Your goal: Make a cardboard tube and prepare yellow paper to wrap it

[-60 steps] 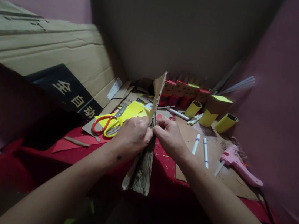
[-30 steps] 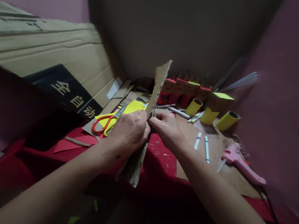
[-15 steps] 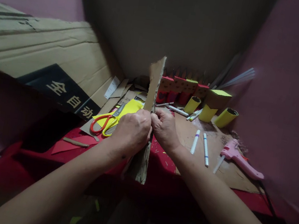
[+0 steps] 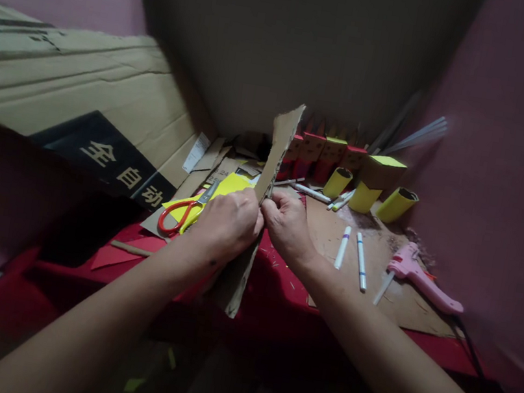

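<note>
Left hand (image 4: 229, 221) and right hand (image 4: 287, 225) pinching an upright cardboard strip (image 4: 265, 190) from both sides, open yellow tubes (image 4: 396, 205) lying behind, contents unseen, scissors (image 4: 186, 210) on red surface (image 4: 275, 303)

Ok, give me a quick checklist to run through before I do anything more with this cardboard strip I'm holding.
1. Left hand gripping the cardboard strip: ok.
2. Right hand pinching the same strip from the other side: ok.
3. Strip held off the red surface, standing roughly on edge: ok.
4. Scissors lying apart from both hands, beyond the left one: ok.
5. Glue gun lying off to the right, not touched: ok.
6. Whether the strip is torn or creased between the fingers: cannot tell.
</note>
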The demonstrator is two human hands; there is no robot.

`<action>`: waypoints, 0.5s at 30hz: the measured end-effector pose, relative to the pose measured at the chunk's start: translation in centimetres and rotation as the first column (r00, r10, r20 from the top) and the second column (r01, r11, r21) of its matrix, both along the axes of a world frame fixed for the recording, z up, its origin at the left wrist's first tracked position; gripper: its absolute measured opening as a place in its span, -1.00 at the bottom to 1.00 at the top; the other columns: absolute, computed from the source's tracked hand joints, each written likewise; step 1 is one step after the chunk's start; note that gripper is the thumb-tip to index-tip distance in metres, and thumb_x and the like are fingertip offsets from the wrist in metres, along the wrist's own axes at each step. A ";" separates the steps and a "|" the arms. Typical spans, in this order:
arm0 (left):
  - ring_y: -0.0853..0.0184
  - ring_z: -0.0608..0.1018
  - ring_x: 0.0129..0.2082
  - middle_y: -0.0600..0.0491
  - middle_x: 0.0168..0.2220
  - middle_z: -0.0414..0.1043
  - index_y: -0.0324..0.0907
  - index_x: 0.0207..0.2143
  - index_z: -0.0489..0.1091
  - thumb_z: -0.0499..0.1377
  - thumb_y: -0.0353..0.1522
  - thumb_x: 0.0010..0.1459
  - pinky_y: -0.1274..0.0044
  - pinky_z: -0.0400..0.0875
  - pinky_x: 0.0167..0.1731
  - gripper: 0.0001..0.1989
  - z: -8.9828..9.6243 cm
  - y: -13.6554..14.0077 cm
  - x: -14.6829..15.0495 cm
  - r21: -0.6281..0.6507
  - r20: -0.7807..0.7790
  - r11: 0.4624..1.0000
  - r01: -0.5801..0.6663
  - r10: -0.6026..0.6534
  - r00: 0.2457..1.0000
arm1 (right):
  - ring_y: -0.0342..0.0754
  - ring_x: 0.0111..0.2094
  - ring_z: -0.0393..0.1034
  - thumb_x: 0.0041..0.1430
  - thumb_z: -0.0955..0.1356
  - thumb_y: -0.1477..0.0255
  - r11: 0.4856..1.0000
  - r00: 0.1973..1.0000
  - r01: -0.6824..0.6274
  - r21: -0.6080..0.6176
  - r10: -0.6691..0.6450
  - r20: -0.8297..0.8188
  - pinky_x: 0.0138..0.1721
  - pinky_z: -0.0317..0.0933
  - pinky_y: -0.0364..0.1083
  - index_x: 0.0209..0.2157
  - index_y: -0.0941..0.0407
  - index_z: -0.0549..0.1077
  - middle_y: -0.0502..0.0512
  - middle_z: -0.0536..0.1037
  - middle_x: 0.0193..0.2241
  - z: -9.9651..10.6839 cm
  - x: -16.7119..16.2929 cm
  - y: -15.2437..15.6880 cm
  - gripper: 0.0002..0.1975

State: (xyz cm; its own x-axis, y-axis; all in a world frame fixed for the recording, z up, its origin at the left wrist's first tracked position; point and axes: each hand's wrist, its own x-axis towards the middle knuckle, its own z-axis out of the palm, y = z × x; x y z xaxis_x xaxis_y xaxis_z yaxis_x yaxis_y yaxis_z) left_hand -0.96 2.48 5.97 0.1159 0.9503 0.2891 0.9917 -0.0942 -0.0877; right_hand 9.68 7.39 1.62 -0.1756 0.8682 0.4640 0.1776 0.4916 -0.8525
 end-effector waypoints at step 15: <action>0.07 0.55 -0.40 -0.22 -0.43 0.52 -0.33 -0.31 0.46 -0.07 -0.41 0.14 0.41 0.26 -0.46 -0.69 0.5 -0.1 0.0 0.004 -0.012 1.000 -0.003 0.003 1.000 | -0.19 -0.56 0.00 -0.06 0.22 0.50 0.999 0.999 0.039 0.033 -0.039 0.005 -0.50 -0.07 -0.15 -0.68 0.09 0.12 -0.11 0.12 -0.67 0.8 -0.5 -0.4 -0.79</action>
State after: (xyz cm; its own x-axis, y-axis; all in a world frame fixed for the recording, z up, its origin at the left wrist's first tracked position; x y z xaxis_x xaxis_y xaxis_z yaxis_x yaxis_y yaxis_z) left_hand -0.96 2.43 6.48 0.1170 0.9493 0.2917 0.9908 -0.0913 -0.1003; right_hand 9.15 6.96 2.41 -0.1447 0.8587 0.4916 0.2019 0.5120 -0.8349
